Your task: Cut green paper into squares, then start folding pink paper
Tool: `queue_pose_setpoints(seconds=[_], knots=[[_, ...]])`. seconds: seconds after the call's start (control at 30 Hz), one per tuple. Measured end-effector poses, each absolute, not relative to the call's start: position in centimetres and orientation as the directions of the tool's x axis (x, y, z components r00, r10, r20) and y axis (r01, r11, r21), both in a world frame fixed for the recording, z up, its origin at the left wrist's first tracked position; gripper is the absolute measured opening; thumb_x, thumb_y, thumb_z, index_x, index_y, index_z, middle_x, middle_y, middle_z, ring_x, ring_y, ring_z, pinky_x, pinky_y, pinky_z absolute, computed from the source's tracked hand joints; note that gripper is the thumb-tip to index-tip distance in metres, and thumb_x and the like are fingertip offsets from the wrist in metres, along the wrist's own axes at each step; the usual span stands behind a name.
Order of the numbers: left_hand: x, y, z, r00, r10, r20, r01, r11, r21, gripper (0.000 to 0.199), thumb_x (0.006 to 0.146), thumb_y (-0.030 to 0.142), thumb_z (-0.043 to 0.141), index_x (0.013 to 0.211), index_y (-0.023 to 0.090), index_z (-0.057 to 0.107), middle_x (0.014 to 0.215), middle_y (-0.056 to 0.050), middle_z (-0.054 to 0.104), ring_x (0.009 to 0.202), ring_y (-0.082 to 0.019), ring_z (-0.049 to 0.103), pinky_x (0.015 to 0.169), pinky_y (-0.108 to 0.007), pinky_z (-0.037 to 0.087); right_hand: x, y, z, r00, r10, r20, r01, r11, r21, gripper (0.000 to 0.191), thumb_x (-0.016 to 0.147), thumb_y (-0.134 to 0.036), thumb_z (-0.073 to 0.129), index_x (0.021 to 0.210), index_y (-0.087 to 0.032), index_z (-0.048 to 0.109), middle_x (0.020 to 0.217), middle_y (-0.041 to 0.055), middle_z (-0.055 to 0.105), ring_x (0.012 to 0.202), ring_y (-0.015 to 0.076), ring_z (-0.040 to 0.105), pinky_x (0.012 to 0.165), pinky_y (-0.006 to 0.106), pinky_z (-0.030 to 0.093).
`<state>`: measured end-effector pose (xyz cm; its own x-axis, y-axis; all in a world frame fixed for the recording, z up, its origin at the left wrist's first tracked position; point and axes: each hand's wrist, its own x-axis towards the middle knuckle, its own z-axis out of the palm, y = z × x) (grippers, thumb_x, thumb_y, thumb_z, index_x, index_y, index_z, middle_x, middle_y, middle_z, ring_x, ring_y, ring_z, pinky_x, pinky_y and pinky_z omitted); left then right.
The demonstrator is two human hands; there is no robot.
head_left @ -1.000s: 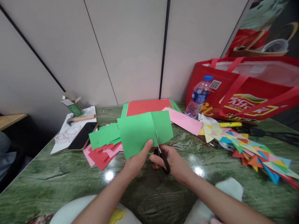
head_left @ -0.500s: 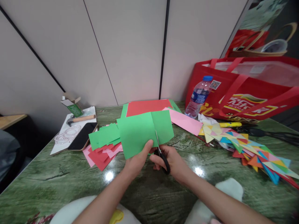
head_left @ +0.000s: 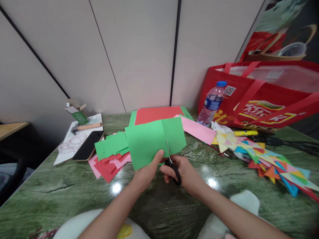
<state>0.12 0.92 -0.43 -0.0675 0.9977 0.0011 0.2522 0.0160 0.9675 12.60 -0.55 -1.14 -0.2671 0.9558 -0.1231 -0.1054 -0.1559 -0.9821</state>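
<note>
My left hand (head_left: 149, 166) grips a sheet of green paper (head_left: 146, 141) by its lower edge, thumb on top and the other fingers hidden beneath. In my right hand (head_left: 180, 171) is a pair of scissors (head_left: 176, 172) with black handles. Their blades point away from me and lie across the green sheet, along a line that runs up to its far edge. To the left, cut green pieces (head_left: 113, 145) rest over red and pink pieces (head_left: 109, 167) on the table. Behind the held sheet lies a red sheet (head_left: 158, 114).
At left are a phone (head_left: 88, 145), a hammer (head_left: 89, 126), clear beaded loops (head_left: 72, 142) and a small green box (head_left: 78, 114). At right stand a water bottle (head_left: 211, 103) and a red bag (head_left: 261, 96), with a pink strip (head_left: 198, 129) and colourful folded paper (head_left: 271, 162) before them.
Almost nothing differs. The green sheet and both hands have shifted by a hair, and the scissors stay at the same line in the paper.
</note>
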Motion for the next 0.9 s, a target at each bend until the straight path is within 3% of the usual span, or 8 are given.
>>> queue_pose_setpoints(seconds=[0.13,0.37,0.63,0.9], knots=[[0.3,0.9,-0.5,-0.057,0.997,0.043,0.249,-0.028,0.968,0.028,0.071,0.038,0.057,0.092,0.021,0.064,0.105,-0.003,0.064,0.101,-0.018,0.056,0.097,-0.030,0.035,12.7,-0.4,-0.6,-0.229,0.969,-0.093,-0.091,-0.117,-0.989,0.040,0.051,-0.050,0.071,0.063,-0.017,0.051,0.052,-0.0030,0.052,0.048,0.0111,0.047,0.048,0.024,0.039],[0.5,0.9,-0.5,-0.063,0.998,0.021,0.223,-0.007,0.975,0.031,0.069,0.037,0.059,0.096,0.023,0.064,0.116,-0.002,0.059,0.110,-0.018,0.050,0.101,-0.030,0.030,12.9,-0.2,-1.1,-0.212,0.974,-0.084,-0.094,-0.106,-0.990,0.045,0.048,-0.050,0.073,0.070,-0.017,0.051,0.052,-0.0035,0.051,0.049,0.0119,0.046,0.047,0.024,0.037],[0.6,0.7,0.3,-0.062,0.998,0.001,0.239,0.014,0.971,0.031,0.071,0.033,0.057,0.098,0.019,0.063,0.109,-0.005,0.063,0.102,-0.017,0.056,0.097,-0.028,0.035,12.9,-0.2,-1.6,-0.232,0.969,-0.080,-0.138,-0.114,-0.984,0.042,0.052,-0.044,0.073,0.072,-0.015,0.050,0.050,-0.0049,0.048,0.046,0.0098,0.044,0.044,0.022,0.034],[0.5,0.8,-0.2,-0.047,0.999,0.023,0.223,-0.012,0.975,0.029,0.071,0.035,0.058,0.096,0.022,0.064,0.109,-0.003,0.063,0.103,-0.017,0.055,0.097,-0.029,0.035,12.8,-0.3,-1.4,-0.220,0.972,-0.082,-0.148,-0.117,-0.982,0.041,0.054,-0.044,0.072,0.072,-0.016,0.049,0.047,-0.0065,0.046,0.043,0.0084,0.042,0.042,0.021,0.034]])
